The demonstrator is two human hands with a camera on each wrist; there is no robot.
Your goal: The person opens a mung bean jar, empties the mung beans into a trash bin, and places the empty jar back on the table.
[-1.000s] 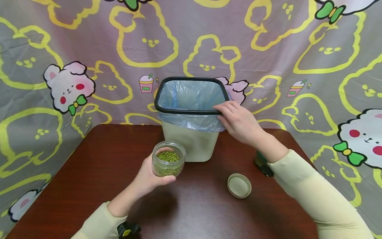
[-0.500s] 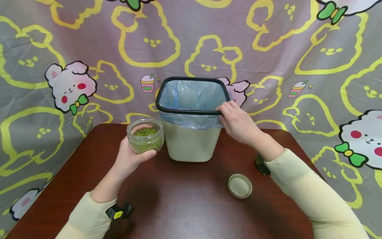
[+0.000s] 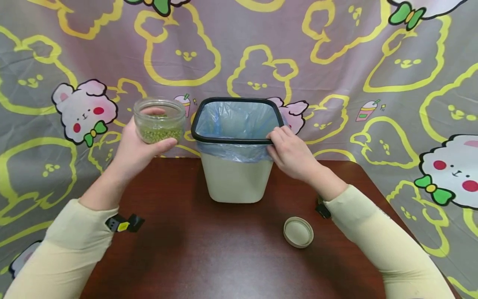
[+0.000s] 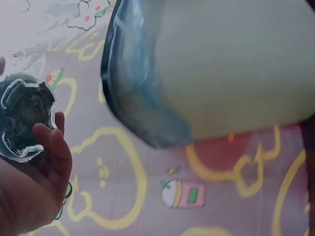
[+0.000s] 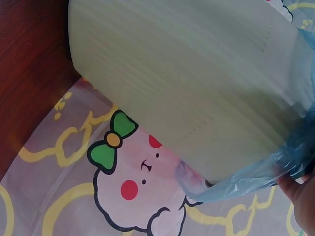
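My left hand (image 3: 136, 145) grips a clear, lidless jar (image 3: 159, 120) partly filled with green mung beans (image 3: 160, 134). It holds the jar raised to the left of the bin, roughly level with the rim, and apart from it. In the left wrist view the jar (image 4: 27, 118) shows its base, the fingers curled round its side. My right hand (image 3: 293, 151) pinches the front right corner of the black rim (image 3: 235, 140) of a cream trash can (image 3: 237, 178). A blue plastic bag (image 3: 239, 118) lines the can and folds out over its edge.
A round pale lid (image 3: 298, 232) lies on the dark red-brown table (image 3: 224, 249), right of the can. A patterned cloth (image 3: 257, 37) hangs behind the table. Small black devices (image 3: 125, 223) are strapped at both wrists.
My left hand has carried the jar up and to the left, from in front of the trash can to beside its rim. The right hand stays on the rim.
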